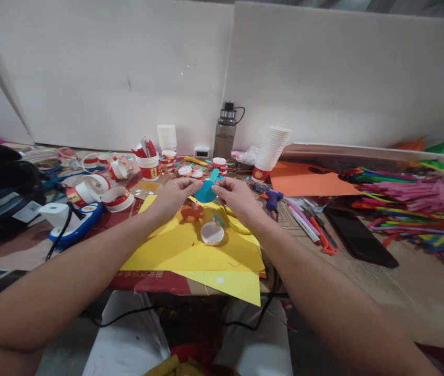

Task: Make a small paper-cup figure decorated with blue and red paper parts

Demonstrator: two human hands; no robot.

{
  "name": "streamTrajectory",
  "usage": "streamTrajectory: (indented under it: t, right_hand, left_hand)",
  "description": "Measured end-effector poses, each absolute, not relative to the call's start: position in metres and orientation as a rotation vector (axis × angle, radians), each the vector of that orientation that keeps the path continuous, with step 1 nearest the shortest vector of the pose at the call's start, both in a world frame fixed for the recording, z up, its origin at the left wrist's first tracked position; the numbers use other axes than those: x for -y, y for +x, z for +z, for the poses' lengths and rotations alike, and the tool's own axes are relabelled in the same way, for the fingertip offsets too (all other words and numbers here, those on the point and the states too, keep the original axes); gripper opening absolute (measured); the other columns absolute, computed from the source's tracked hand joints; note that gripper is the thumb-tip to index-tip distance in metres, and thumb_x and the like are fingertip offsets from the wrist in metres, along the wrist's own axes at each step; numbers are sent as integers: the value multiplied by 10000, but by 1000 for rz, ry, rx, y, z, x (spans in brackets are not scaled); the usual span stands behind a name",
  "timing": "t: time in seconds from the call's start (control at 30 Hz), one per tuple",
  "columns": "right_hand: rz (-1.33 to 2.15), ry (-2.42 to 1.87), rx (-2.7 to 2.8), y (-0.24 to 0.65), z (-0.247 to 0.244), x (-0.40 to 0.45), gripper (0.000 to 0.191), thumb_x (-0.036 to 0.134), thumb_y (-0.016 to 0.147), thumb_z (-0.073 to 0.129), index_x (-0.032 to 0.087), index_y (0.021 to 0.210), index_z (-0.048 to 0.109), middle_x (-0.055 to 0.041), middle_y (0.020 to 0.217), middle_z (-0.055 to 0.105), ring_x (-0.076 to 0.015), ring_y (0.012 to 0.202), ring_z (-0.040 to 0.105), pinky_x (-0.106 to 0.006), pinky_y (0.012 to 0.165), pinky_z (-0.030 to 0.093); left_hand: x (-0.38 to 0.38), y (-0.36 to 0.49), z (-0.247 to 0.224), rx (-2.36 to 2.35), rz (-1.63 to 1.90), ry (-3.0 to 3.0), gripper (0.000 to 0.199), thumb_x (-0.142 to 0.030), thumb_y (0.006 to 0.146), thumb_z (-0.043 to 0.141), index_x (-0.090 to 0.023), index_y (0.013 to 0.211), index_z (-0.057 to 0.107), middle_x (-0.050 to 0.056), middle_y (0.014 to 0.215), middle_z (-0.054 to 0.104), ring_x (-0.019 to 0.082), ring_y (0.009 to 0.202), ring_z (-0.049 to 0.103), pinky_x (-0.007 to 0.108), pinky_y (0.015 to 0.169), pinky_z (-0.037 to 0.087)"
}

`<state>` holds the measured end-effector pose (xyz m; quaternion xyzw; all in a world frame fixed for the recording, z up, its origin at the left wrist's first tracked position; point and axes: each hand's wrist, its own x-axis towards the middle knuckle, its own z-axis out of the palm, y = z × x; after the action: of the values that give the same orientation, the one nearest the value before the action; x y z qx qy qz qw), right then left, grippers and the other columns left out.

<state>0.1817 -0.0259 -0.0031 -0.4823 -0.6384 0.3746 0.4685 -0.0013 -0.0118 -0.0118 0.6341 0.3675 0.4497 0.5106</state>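
Note:
A blue paper piece (pixel 205 192) with a narrow strip sticking up from it is held between both hands, above yellow paper sheets (pixel 190 253). My left hand (pixel 177 194) pinches its left side, and my right hand (pixel 235 196) pinches its right side near the strip. Below them, on the yellow paper, sits a small round white cup piece (pixel 212 233). An orange paper piece (pixel 191 212) lies just behind it to the left, and a yellow curved object (pixel 239 223) lies partly under my right hand.
Stacked paper cups (pixel 272 151), a dark bottle (pixel 225 136) and a cup of red pens (pixel 148 164) stand at the back. Cut cup rings (pixel 88 189) and a blue power strip (pixel 76 230) are left; markers (pixel 303 223), a phone (pixel 360 237) and colourful pipe cleaners (pixel 425 196) are right.

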Motion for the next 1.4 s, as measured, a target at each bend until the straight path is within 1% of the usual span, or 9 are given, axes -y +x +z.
streamTrajectory:
  t: [0.13, 0.23, 0.33, 0.47, 0.7, 0.87, 1.03, 1.2, 1.4]
  right_hand:
    - [859, -1185, 1449, 186, -3, 20, 224, 393, 704, 636, 187, 685, 552, 48, 576, 494, -99, 544, 421, -251, 538, 338]
    - [843, -1172, 1422, 188, -4, 17, 215, 386, 697, 643, 191, 679, 556, 46, 571, 506, -101, 541, 428, -251, 538, 345]
    - [834, -1165, 1427, 189, -4, 17, 202, 377, 701, 639, 194, 671, 560, 48, 565, 507, -99, 534, 430, -249, 533, 347]
    - [822, -1163, 1425, 190, -4, 16, 203, 374, 704, 641, 195, 658, 555, 46, 564, 510, -98, 528, 435, -245, 522, 353]
    - [842, -1110, 1313, 191, 1, 16, 196, 363, 711, 656, 192, 687, 565, 42, 613, 533, -86, 530, 471, -226, 500, 386]
    - [907, -1081, 1206, 192, 11, 22, 195, 357, 717, 668, 195, 718, 560, 39, 616, 544, -87, 515, 500, -208, 442, 393]
    - [979, -1023, 1160, 193, 14, 23, 256, 391, 669, 716, 193, 711, 560, 39, 635, 550, -77, 514, 492, -200, 425, 388]
    - [1046, -961, 1162, 194, 11, 21, 280, 413, 648, 730, 193, 713, 570, 44, 643, 552, -72, 533, 489, -202, 456, 387]
    - [1155, -932, 1115, 193, 11, 25, 342, 436, 588, 778, 191, 698, 565, 54, 599, 536, -76, 551, 485, -206, 493, 377]
  left_hand:
    - [4, -14, 1, -1101, 1055, 1772, 440, -543, 793, 604, -130, 921, 683, 83, 836, 687, 164, 722, 625, 252, 560, 492]
    - [0, -26, 10, -1109, 677, 2171, 418, -497, 749, 669, -185, 1027, 685, 72, 1018, 705, 196, 892, 646, 293, 759, 495]
    - [1, -34, 12, -989, 296, 2393, 615, -455, 654, 755, -255, 1218, 618, 59, 1243, 641, 232, 1067, 611, 298, 875, 452]
    - [0, -35, 9, -964, 131, 2482, 608, -390, 664, 747, -247, 1240, 613, 68, 1263, 625, 251, 1100, 587, 303, 910, 421]
    - [-11, -40, 4, -779, 509, 2117, 487, -404, 787, 679, -276, 1254, 627, 59, 1276, 634, 249, 1128, 593, 292, 889, 457]
    - [-9, -36, 1, -626, 725, 1729, 547, -323, 779, 712, -260, 1307, 584, 110, 1336, 585, 245, 1152, 573, 325, 888, 480]
    - [-3, -30, 1, -495, 810, 1495, 550, -223, 747, 727, -274, 1280, 600, 102, 1413, 502, 243, 1192, 541, 314, 867, 514]
    - [-2, -25, -4, -482, 815, 1375, 618, -97, 665, 762, -236, 1248, 609, 94, 1287, 587, 209, 1163, 564, 282, 923, 499]
    - [-1, -21, -7, -442, 883, 1344, 579, -115, 690, 769, -252, 1214, 565, 90, 1215, 605, 240, 1107, 604, 433, 902, 552]
